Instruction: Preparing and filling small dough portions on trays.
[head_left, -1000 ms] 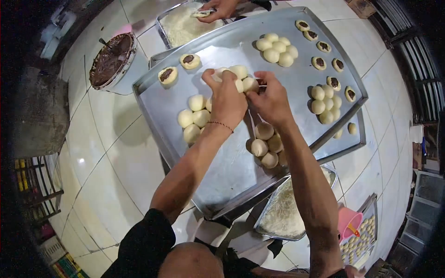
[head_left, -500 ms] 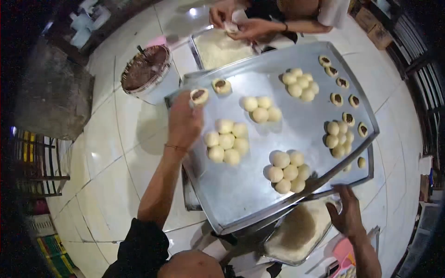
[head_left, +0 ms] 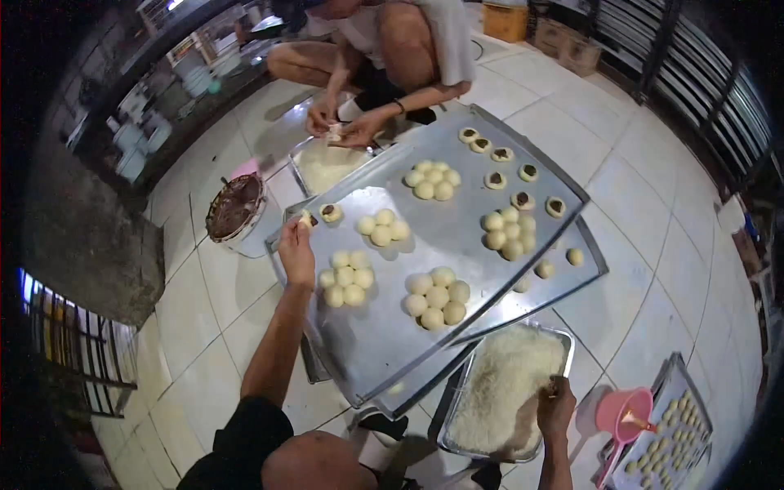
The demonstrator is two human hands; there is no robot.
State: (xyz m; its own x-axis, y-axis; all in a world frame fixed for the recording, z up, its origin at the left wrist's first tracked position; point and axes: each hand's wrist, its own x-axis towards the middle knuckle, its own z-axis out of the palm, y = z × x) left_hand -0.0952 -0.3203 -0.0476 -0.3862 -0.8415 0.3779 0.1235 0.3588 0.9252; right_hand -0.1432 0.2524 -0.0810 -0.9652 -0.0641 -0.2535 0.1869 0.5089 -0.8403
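Note:
At the left corner of the upper metal tray [head_left: 359, 351], my left hand [head_left: 296, 260] pinches a small pale dough round [head_left: 308, 219] with a dark filling in its top. Another filled dough round [head_left: 331, 212] lies just right of it. Smooth dough balls sit on the tray in clusters, such as the near cluster [head_left: 438, 298] and the left cluster [head_left: 347, 278]. My right hand [head_left: 557, 408] is at the right rim of a shallow pan of pale, crumbly shreds [head_left: 506, 388]. Its fingers are curled together; what they hold, if anything, is hidden.
A bucket of brown paste [head_left: 237, 208] stands left of the tray. Across from me a crouching person [head_left: 384, 73] works over another pan of shreds [head_left: 327, 167]. A lower tray [head_left: 590, 260] sticks out underneath. Right, a pink dipper [head_left: 622, 412] stands by a tray of small balls [head_left: 674, 433].
My right hand has gone from open beside the pan to curled at its rim. My left hand still holds the filled dough round. The view has shifted, showing more of the person opposite.

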